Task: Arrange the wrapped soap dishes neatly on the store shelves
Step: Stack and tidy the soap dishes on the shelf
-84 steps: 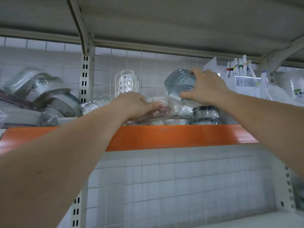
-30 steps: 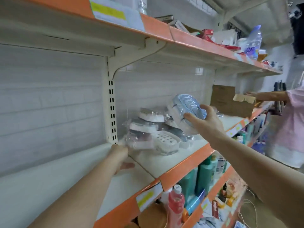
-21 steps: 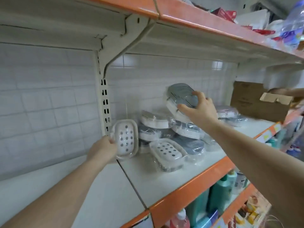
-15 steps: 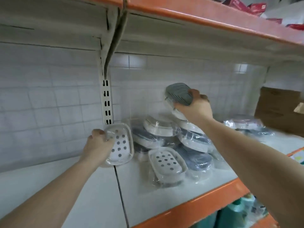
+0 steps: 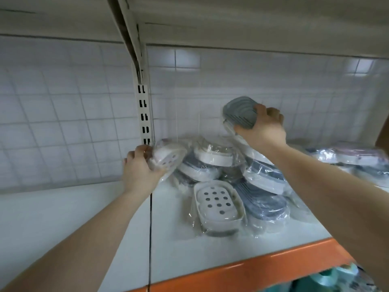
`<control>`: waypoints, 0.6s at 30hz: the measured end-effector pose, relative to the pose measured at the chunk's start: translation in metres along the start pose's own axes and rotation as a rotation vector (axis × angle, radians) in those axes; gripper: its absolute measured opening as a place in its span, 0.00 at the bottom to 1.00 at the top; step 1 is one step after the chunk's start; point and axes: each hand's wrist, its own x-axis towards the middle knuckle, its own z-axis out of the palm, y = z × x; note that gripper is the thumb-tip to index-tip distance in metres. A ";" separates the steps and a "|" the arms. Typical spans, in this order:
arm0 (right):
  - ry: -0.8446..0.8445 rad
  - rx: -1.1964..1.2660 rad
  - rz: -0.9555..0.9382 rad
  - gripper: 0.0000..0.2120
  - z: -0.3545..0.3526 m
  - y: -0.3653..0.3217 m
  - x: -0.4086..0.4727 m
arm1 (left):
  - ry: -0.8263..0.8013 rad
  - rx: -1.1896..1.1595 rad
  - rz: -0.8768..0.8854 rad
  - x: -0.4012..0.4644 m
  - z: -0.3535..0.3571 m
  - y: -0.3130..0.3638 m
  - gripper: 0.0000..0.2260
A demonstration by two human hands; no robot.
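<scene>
Now, at centre left of the frame, your left hand (image 5: 140, 169) has its fingers wrapped around a wrapped white soap dish (image 5: 166, 160), tilted against the slotted upright (image 5: 143, 114) at the left edge of the pile. Set it down flat on the shelf (image 5: 63, 218) beside the others, holes up, rather than leaving it propped; the loose film looks slippery, so I would release only once it sits steady. Just right of it, the pile (image 5: 237, 175) of wrapped dishes lies overlapped and crooked, with one perforated white dish (image 5: 219, 205) lying flat nearest the orange shelf lip (image 5: 252, 270). Use that one as your line. At upper right, your right hand (image 5: 262, 130) grips a wrapped grey dish (image 5: 240, 111) held above the pile, close to the tiled wall (image 5: 63, 123). Lower it onto a level spot, not onto a sloping neighbour, or the stack may slide.
</scene>
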 end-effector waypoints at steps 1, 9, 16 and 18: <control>-0.027 -0.039 0.001 0.35 0.001 -0.001 0.001 | 0.060 0.103 0.158 -0.006 -0.002 0.005 0.24; -0.220 -0.385 -0.109 0.26 -0.005 -0.027 -0.003 | -0.473 0.728 0.288 -0.032 -0.039 -0.002 0.20; -0.296 -0.193 -0.394 0.19 -0.028 -0.103 -0.055 | -0.511 0.432 0.283 -0.046 -0.092 0.012 0.20; -0.344 -0.172 -0.439 0.18 -0.037 -0.133 -0.076 | -0.474 0.409 0.320 -0.054 -0.120 0.011 0.19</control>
